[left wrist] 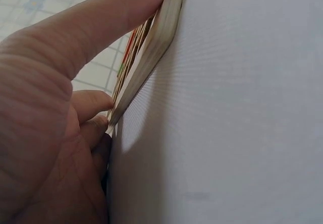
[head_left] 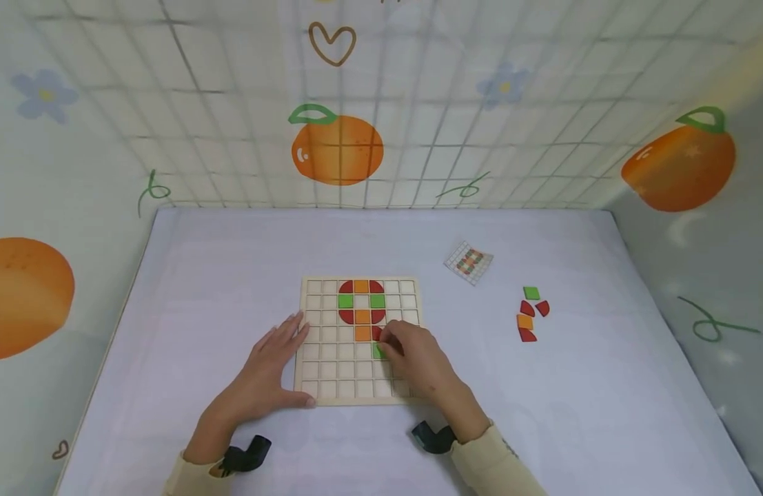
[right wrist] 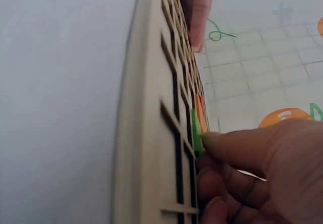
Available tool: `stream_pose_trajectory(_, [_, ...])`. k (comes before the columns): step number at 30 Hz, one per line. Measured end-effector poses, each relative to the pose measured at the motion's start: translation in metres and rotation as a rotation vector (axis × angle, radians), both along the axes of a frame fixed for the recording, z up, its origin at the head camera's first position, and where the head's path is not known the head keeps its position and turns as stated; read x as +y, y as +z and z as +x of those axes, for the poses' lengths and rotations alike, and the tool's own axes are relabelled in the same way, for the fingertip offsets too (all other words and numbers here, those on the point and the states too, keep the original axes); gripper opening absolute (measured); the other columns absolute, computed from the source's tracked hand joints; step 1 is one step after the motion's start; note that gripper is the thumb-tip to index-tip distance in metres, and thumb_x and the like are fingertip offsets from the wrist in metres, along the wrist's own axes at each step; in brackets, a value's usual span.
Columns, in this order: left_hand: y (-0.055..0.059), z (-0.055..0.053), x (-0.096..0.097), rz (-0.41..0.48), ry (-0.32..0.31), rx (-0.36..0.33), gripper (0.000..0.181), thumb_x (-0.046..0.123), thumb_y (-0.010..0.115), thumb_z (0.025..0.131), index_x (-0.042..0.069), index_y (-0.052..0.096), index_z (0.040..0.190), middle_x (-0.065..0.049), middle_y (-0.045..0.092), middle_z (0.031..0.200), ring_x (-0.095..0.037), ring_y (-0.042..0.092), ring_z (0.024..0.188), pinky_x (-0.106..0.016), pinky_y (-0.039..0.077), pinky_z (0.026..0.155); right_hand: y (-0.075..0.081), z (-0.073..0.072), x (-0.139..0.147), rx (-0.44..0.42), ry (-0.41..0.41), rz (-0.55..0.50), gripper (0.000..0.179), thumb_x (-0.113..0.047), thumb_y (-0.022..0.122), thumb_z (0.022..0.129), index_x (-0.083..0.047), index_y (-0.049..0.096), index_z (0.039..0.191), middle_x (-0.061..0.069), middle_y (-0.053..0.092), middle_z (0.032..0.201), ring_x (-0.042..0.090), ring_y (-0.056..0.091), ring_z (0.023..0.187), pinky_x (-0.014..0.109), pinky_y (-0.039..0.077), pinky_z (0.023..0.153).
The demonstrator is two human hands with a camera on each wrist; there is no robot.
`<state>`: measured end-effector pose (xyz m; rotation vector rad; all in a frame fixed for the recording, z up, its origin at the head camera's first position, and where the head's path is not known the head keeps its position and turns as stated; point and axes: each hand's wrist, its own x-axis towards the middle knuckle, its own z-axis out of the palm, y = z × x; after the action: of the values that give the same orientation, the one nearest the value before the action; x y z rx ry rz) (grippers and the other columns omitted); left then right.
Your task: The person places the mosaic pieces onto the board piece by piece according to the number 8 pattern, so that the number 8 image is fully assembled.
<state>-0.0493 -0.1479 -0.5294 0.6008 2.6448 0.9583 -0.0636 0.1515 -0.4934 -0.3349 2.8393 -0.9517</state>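
Right hand (head_left: pixel 421 358) seems to pinch the green tile (head_left: pixel 378 351), contact partly hidden, at a square of the board (head_left: pixel 328 372); left hand (head_left: pixel 269 375), spread along board edges left of the grip, likely steadies it; loose tiles (head_left: pixel 525 322) lie right, within reach.

Tiles (head_left: pixel 362 317) sit on the board (head_left: pixel 329 372), with a card (head_left: pixel 469 262) behind and right of it, loose pieces (head_left: pixel 525 322) farther right.
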Motion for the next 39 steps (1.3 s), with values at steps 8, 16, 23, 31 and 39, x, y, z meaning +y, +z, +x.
stream_pose_trajectory(8, [-0.003, 0.000, -0.001, 0.024, -0.001, -0.019, 0.130, 0.047, 0.097, 0.069, 0.015, 0.020, 0.168, 0.003, 0.002, 0.176, -0.021, 0.002, 0.161, -0.049, 0.006, 0.128, 0.003, -0.003, 0.032, 0.041, -0.068, -0.112, 0.007, -0.012, 0.075, 0.098, -0.014, 0.069, 0.101, -0.006, 0.065, 0.089, 0.014, 0.056, 0.079, 0.027, 0.052, 0.068])
stream_pose_trajectory(16, [-0.005, 0.001, -0.006, -0.004, 0.006, -0.034, 0.132, 0.047, 0.097, 0.069, 0.017, 0.017, 0.169, 0.008, -0.001, 0.175, -0.017, -0.002, 0.161, -0.047, 0.004, 0.128, 0.014, -0.022, 0.125, 0.149, -0.311, 0.051, 0.019, -0.013, 0.070, 0.100, 0.000, 0.072, 0.114, 0.015, 0.068, 0.102, 0.029, 0.062, 0.086, 0.038, 0.054, 0.070])
stream_pose_trajectory(23, [-0.003, 0.000, -0.008, 0.004, -0.006, -0.023, 0.131, 0.048, 0.096, 0.069, 0.016, 0.017, 0.169, 0.006, 0.000, 0.176, -0.018, 0.000, 0.161, -0.048, 0.005, 0.128, 0.013, -0.032, 0.189, 0.023, -0.517, 0.185, 0.039, -0.020, 0.063, 0.102, 0.011, 0.062, 0.126, 0.031, 0.056, 0.115, 0.045, 0.057, 0.100, 0.061, 0.053, 0.082])
stream_pose_trajectory(31, [0.001, -0.002, -0.006, 0.004, -0.008, -0.030, 0.130, 0.046, 0.096, 0.070, 0.017, 0.017, 0.169, 0.007, -0.001, 0.176, -0.017, -0.001, 0.161, -0.047, 0.004, 0.128, 0.009, -0.045, 0.205, -0.056, -0.510, 0.149, 0.030, -0.012, 0.064, 0.099, 0.014, 0.060, 0.114, 0.033, 0.059, 0.111, 0.047, 0.057, 0.101, 0.060, 0.054, 0.086])
stream_pose_trajectory(39, [-0.001, 0.001, -0.001, 0.015, 0.001, -0.055, 0.129, 0.046, 0.097, 0.070, 0.019, 0.018, 0.169, 0.010, -0.001, 0.175, -0.014, -0.002, 0.160, -0.045, 0.003, 0.128, 0.016, -0.043, 0.200, -0.040, -0.545, 0.152, 0.023, -0.011, 0.065, 0.098, 0.008, 0.062, 0.111, 0.029, 0.065, 0.108, 0.043, 0.059, 0.097, 0.053, 0.055, 0.079])
